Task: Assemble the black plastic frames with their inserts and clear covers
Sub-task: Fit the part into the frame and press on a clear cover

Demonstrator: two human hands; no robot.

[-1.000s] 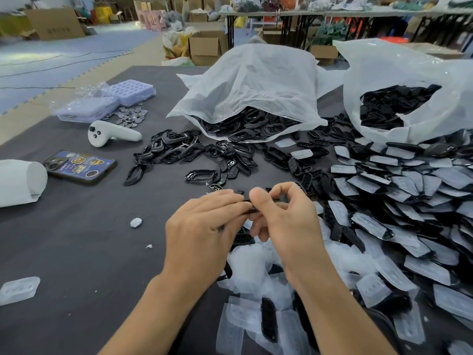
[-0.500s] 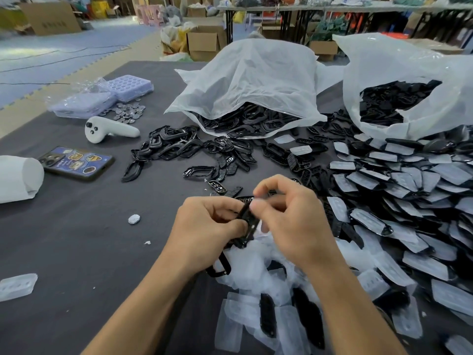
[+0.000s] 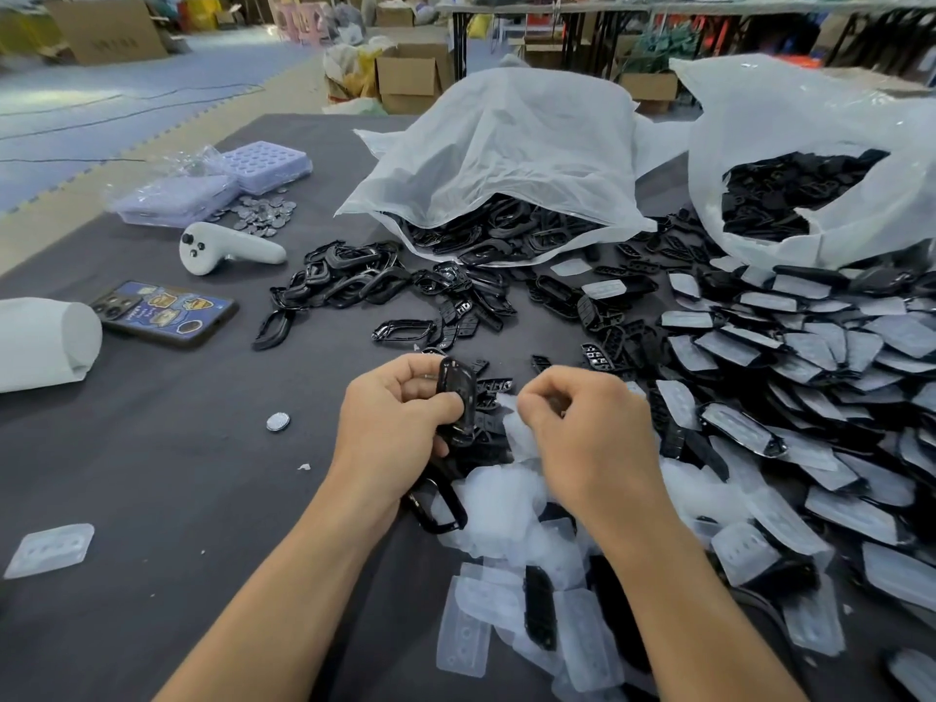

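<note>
My left hand (image 3: 392, 418) grips a black plastic frame (image 3: 457, 397), held upright on its edge above the dark table. My right hand (image 3: 582, 423) hovers just right of it with fingers curled; whether it pinches something small between thumb and fingers I cannot tell. Below both hands lies a heap of clear covers (image 3: 506, 509) with another black frame (image 3: 438, 506) partly under them. Loose black frames (image 3: 349, 281) and small black inserts (image 3: 458, 321) are scattered behind my hands. Assembled pieces with clear covers (image 3: 790, 357) are piled at the right.
Two white plastic bags (image 3: 506, 144) (image 3: 810, 144) of black parts stand at the back. A phone (image 3: 164, 312), a white controller (image 3: 223, 248), a white roll (image 3: 45, 342), purple trays (image 3: 263, 167) with metal discs (image 3: 261, 215) lie left. A single disc (image 3: 277, 421) and one clear cover (image 3: 50, 549) lie near the front left.
My right hand has let go of the frame and pulled away to the right. My left hand keeps the frame and has turned it upright.
</note>
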